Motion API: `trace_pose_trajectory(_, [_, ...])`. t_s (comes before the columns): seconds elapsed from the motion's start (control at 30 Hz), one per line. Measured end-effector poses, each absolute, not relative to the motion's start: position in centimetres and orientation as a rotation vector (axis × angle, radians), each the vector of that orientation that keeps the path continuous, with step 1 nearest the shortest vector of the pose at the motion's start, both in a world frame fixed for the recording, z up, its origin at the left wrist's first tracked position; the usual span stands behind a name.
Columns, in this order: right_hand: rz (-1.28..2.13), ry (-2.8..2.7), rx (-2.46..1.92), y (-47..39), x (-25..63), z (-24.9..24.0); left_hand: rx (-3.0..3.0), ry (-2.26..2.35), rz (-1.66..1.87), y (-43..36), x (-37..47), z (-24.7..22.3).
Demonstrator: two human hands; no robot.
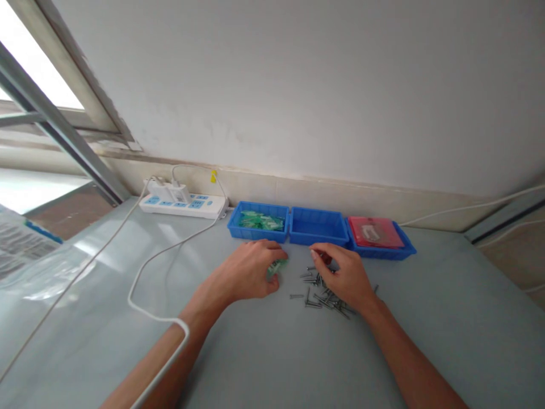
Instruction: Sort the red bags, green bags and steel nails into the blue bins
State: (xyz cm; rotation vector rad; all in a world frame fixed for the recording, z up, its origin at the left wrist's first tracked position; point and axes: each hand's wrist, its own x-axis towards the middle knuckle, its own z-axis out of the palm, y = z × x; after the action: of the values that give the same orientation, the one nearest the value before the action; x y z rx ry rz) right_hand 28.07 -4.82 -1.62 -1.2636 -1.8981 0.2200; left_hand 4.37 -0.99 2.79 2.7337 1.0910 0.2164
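My left hand (255,270) is closed round a small clear-green packet (276,268), which shows between thumb and fingers just in front of the left blue bin (259,234). That bin holds several green and clear pieces (260,220). Over a loose pile of metal screws (327,298), my right hand (343,272) has its thumb and fingertips pinched together; what they hold, if anything, is too small to make out. The middle blue bin (319,226) has nothing visible in it. Red packets (377,233) lie on the right blue bin (383,253).
A white power strip (183,207) with plugs sits at the back left. Its white cable (147,267) loops over the grey table (264,352) and crosses my left forearm. Clear plastic (55,284) lies at the left. The wall rises behind the bins.
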Motion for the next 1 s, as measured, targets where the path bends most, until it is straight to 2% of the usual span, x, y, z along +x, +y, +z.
trace_pose_trajectory(0.23, [0.256, -1.868, -1.267, -4.7, 28.0, -1.5, 2.805, 0.992, 0.280, -1.0, 5.9, 0.9])
trace_pose_trajectory(0.37, [0.309, -1.789, -1.279, -4.6, 28.1, -1.3, 2.606, 0.976, 0.650, -0.5, 5.9, 0.6])
trace_pose_trajectory(0.47, [0.515, -1.668, -1.280, -4.6, 28.0, -1.1, 2.204, 0.940, 0.868, -0.6, 6.2, 0.8])
trace_pose_trajectory(0.6, [0.956, -1.515, -1.172, -4.4, 27.6, -1.2, 1.755, 0.800, 0.863, -1.2, 6.9, 1.0])
trace_pose_trajectory(0.67, [1.063, -1.451, -1.137, -4.3, 27.5, -1.3, 1.661, 0.799, 0.868, -1.3, 7.0, 1.0])
trace_pose_trajectory(0.83, [1.068, -1.368, -1.121, -4.0, 27.5, -1.3, 1.588, 0.917, 0.884, -0.9, 7.0, 0.9])
trace_pose_trajectory(1.0, [1.036, -1.354, -1.119, -4.1, 27.5, -1.0, 1.507, 0.845, 0.795, -0.5, 6.8, 0.9])
